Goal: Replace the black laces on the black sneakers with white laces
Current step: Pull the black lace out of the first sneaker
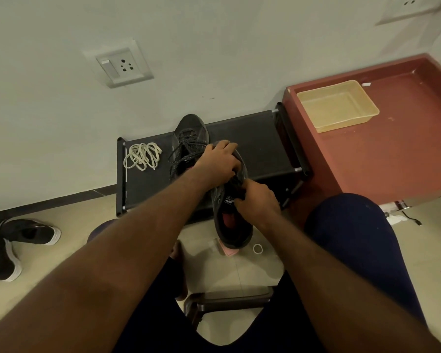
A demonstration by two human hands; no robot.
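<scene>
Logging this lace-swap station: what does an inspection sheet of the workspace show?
Surface: black fabric-topped shoe rack.
Job's things: bundle of white flat laces on the rack's left; black sneaker with black laces beside it; second black sneaker in both hands.
Clutter: small white ring, pink object on the floor.
Hands: left hand grips the second sneaker's front; right hand pinches at its tongue area.
Cables: thin black cable on the floor, right.
Surroundings: beige plastic tray on red-brown cabinet; white wall socket; black-and-white shoes on floor.

This looks like a room in a home: a low black shoe rack (252,149) against a plain wall, a wall socket (121,64), a tiled floor (69,217), and spare sneakers (15,240) lying about.
</scene>
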